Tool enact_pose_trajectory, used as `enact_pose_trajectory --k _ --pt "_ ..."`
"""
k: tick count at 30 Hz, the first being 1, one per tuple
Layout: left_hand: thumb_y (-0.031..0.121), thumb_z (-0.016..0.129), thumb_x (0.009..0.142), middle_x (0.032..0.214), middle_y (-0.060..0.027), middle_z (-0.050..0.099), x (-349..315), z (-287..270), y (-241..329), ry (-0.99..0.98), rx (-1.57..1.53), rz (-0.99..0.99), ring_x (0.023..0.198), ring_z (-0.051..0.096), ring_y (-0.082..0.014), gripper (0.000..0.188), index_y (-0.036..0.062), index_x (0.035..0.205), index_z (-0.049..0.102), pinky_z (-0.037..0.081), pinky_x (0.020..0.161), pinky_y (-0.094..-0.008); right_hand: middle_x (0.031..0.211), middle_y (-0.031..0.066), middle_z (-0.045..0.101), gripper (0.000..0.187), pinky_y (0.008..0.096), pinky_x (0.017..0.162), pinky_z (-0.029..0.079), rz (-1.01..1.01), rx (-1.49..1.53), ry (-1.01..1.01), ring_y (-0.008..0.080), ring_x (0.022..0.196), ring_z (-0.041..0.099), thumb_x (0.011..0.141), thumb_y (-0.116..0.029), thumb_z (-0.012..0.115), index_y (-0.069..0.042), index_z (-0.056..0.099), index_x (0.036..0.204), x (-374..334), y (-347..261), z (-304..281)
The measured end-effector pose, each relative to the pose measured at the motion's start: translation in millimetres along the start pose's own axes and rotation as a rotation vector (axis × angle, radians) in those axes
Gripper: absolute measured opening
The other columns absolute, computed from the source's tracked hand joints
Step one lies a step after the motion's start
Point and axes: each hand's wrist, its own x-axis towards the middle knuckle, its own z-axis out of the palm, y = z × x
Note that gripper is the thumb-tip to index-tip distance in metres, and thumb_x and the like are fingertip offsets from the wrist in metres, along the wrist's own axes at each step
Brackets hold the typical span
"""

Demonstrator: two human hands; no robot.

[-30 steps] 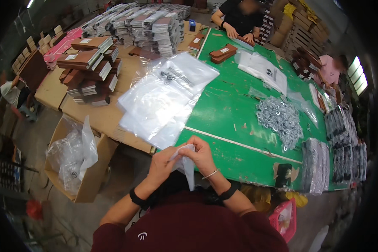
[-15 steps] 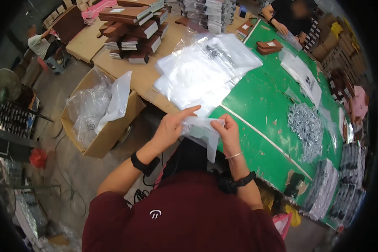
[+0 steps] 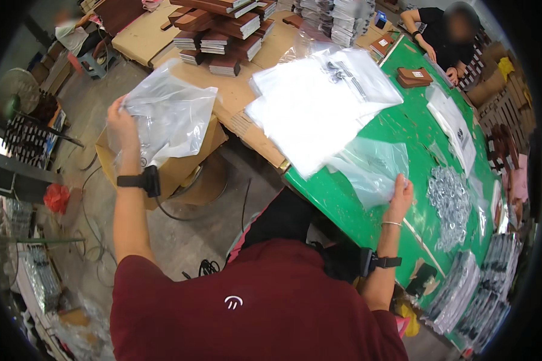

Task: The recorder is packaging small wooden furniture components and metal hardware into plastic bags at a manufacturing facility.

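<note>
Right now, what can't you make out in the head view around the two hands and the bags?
- Left hand fingertips: buried in the crumpled clear bag; grip unclear.
- Cardboard box: contents hidden by that bag.
- Right hand on a second clear bag: contents too faint to tell.
- Metal parts pile: pieces too small to identify.

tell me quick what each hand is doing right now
Left hand: closed on the edge of a clear plastic bag over the cardboard box.
Right hand: gripping a second clear bag on the green table.
</note>
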Motion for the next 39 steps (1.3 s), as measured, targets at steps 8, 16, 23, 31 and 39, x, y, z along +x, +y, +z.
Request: enact_pose_trajectory --k 8,16,23,31,39 --pt "0.006 0.053 0.088 0.103 -0.0192 0.062 0.2 -58.2 -79.2 -0.401 0.877 0.791 0.094 0.06 -0.0374 0.022 0.0034 0.104 0.068 0.05 0.079 -0.0467 0.076 -0.0043 0.053 0.032 0.0239 0.055 0.035 -0.141 -0.468 0.177 0.0045 0.065 0.043 0.093 -0.031 0.071 -0.003 0.061 0.103 1.4 36.1 -54.7" --pt "0.028 0.073 0.08 0.113 -0.0212 0.068 54.4 -47.6 -60.4 -0.985 1.018 0.162 0.105 0.065 -0.0359 0.039 0.0019 0.109 0.069 0.051 0.087 -0.0449 0.082 0.0039 0.068 0.04 0.0303 0.061 0.044 0.051 -0.577 0.062 0.0152 0.069 0.06 0.088 -0.021 0.073 -0.004 0.059 0.122 -26.0 -13.2 -63.0" --pt "0.008 0.065 0.085 0.099 -0.0125 0.065 -153.1 65.1 231.0 -1.243 -0.293 0.723 0.096 0.063 -0.0327 0.018 0.0056 0.103 0.067 0.05 0.084 -0.0417 0.13 0.0113 0.064 0.048 0.0462 0.102 0.045 -0.481 -0.907 -0.349 0.031 0.12 0.059 0.092 -0.031 0.066 -0.014 0.057 0.136 6.4 -30.1 -46.1" --pt "0.03 0.072 0.083 0.139 -0.0084 0.054 -313.2 119.3 262.6 -1.12 -0.222 1.335 0.123 0.052 -0.0289 0.06 0.0153 0.138 0.054 0.043 0.1 -0.0457 0.158 0.008 0.036 0.054 0.0629 0.118 0.019 -0.449 -1.343 -0.5 0.0325 0.147 0.031 0.096 -0.037 0.058 -0.024 0.046 0.148 78.4 5.8 -51.9" --pt "0.033 0.067 0.09 0.136 -0.0137 0.056 -315.3 98.5 308.8 -1.883 -0.388 0.859 0.121 0.055 -0.0325 0.049 0.019 0.136 0.057 0.046 0.098 -0.0433 0.16 0.0125 0.033 0.064 0.0604 0.12 0.016 -0.487 -1.098 -0.412 0.0353 0.149 0.026 0.092 -0.03 0.065 -0.023 0.041 0.151 61.5 -16.5 -54.7"
